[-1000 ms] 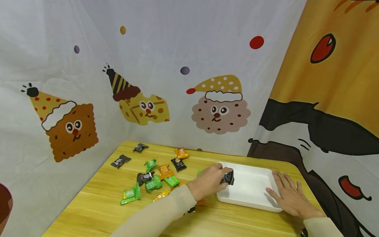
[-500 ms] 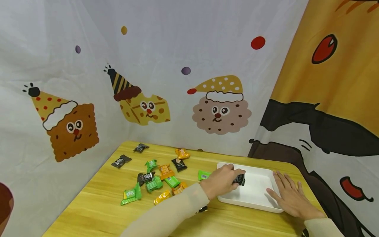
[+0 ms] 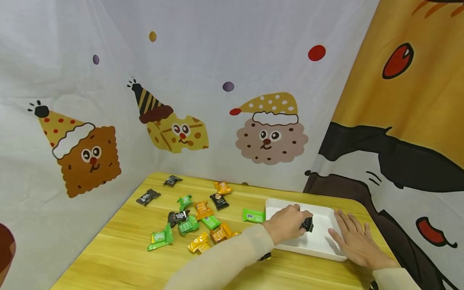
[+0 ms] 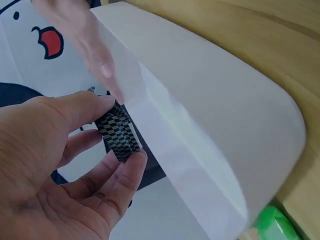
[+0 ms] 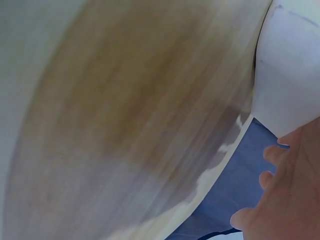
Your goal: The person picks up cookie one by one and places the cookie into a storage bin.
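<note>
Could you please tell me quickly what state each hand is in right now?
Left hand: closed, pinching a small black packet.
Right hand: open, fingers extended, at the right end of the white tray.

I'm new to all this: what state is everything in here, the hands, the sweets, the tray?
Left hand: pinching a packet.
Black packet: wrapped, held over the tray.
White tray: right way up, uncovered.
Right hand: fingers straight, at the tray's edge.
Green packet by the tray: wrapped, lying on the table.
Farther packets: scattered, some touching.
Cloth backdrop: hanging, slightly creased.
</note>
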Demonstrator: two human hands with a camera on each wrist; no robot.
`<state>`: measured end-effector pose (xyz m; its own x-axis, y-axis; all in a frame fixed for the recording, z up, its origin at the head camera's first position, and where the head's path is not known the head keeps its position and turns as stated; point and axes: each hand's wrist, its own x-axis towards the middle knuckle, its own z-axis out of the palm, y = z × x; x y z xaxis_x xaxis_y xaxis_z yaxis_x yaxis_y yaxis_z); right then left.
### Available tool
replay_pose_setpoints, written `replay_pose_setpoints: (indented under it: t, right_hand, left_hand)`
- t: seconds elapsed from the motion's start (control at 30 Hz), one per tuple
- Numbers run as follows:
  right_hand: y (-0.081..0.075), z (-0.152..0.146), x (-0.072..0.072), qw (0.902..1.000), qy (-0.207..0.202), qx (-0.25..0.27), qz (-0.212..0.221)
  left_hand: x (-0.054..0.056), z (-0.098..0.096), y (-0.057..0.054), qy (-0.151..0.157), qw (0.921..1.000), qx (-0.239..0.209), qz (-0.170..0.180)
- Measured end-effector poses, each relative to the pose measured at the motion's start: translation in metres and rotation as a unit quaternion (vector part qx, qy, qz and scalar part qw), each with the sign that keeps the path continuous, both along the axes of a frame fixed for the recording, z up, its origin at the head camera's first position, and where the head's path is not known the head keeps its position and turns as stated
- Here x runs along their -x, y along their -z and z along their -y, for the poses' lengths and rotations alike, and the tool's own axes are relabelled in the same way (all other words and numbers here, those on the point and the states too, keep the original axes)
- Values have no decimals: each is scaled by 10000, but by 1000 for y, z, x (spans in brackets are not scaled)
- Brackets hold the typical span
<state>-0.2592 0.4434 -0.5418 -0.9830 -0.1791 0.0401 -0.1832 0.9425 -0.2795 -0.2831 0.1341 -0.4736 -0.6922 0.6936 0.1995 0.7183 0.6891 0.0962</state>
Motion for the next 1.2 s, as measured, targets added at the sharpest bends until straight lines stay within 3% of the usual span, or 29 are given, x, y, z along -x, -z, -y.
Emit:
replay_pose_setpoints:
  t: [0.63,0.83,1.2]
  right_hand:
    - [3,-3,0,10000,-32,42,5]
    - [5,-3,-2,10000,-14,10,-33]
    - [3,0,-3,10000,-65,36,-63]
  left_hand:
    - [-3,-48,14,-107,9986,493,161]
    - [-10,-60,18,-128,9975,656,228]
    - [-16,-61,22,-113,9978,629,155]
